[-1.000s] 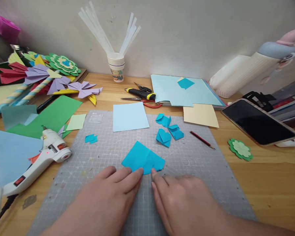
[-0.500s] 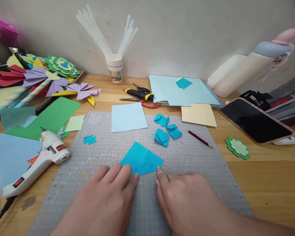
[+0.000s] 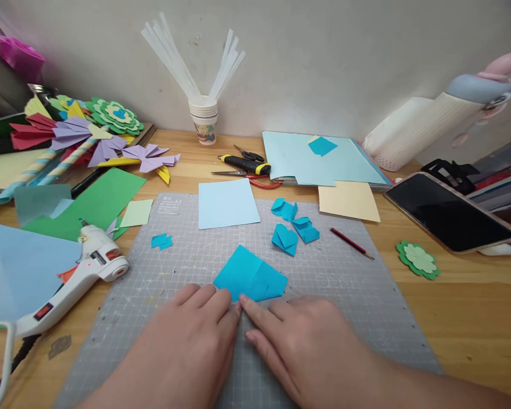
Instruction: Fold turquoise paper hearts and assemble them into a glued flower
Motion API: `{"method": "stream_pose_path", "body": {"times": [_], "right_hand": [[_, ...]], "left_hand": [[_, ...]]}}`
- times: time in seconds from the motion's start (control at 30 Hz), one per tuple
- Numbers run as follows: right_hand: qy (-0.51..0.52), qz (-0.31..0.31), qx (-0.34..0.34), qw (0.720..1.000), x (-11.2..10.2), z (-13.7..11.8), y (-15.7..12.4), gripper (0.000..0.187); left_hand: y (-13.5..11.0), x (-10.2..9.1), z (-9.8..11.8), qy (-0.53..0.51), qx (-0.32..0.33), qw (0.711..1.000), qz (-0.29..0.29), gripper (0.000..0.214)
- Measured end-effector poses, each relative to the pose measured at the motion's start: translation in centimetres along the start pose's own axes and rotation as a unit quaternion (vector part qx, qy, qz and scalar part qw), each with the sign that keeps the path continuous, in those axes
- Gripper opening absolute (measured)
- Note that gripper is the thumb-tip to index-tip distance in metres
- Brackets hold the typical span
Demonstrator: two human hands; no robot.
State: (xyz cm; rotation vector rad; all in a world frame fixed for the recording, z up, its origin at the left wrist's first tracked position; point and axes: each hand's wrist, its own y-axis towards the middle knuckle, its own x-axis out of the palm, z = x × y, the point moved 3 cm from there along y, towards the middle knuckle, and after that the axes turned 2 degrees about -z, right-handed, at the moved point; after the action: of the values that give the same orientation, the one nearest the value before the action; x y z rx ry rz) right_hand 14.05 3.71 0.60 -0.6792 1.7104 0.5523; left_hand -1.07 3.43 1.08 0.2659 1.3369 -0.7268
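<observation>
A folded bright blue paper square [image 3: 250, 277] lies on the grey cutting mat [image 3: 349, 289]. My left hand [image 3: 187, 341] lies flat on the mat, its fingertips pressing the paper's near left corner. My right hand [image 3: 298, 341] rests beside it, fingers stretched out, the forefinger tip touching the paper's near edge where it meets the left fingers. Three small folded blue hearts [image 3: 293, 227] sit just beyond the paper.
A white glue gun [image 3: 76, 272] lies at the mat's left edge. A light blue sheet [image 3: 226, 203], blue scrap [image 3: 162, 241], pencil [image 3: 351, 243], scissors and knife [image 3: 247, 165], phone [image 3: 449, 211], cup of glue sticks [image 3: 204, 113] and paper flowers [image 3: 89, 130] surround the mat.
My right forefinger has slid left along the paper's near edge and now meets the left fingertips. The left hand has stayed on the near corner.
</observation>
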Motion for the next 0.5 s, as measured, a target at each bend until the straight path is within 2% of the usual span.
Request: {"method": "stream_pose_path", "body": {"times": [0.13, 0.27, 0.37, 0.5], "right_hand": [[-0.02, -0.082, 0.068, 0.994, 0.3, 0.5, 0.3, 0.037], [-0.042, -0.118, 0.159, 0.979, -0.2, 2.0, 0.7, 0.039], [-0.014, -0.096, 0.171, 0.98, -0.2, 2.9, 1.1, 0.039], [0.038, -0.004, 0.115, 0.993, -0.2, 3.3, 1.2, 0.031]], "left_hand": [[-0.1, 0.0, 0.0, 0.012, 0.008, 1.0, -0.012, 0.021], [0.0, -0.1, -0.1, 0.004, 0.006, 1.0, 0.014, 0.017], [0.2, -0.1, -0.2, -0.002, 0.001, 1.0, 0.031, 0.016], [1.0, 0.0, -0.5, -0.002, -0.01, 0.998, 0.068, 0.012]]}}
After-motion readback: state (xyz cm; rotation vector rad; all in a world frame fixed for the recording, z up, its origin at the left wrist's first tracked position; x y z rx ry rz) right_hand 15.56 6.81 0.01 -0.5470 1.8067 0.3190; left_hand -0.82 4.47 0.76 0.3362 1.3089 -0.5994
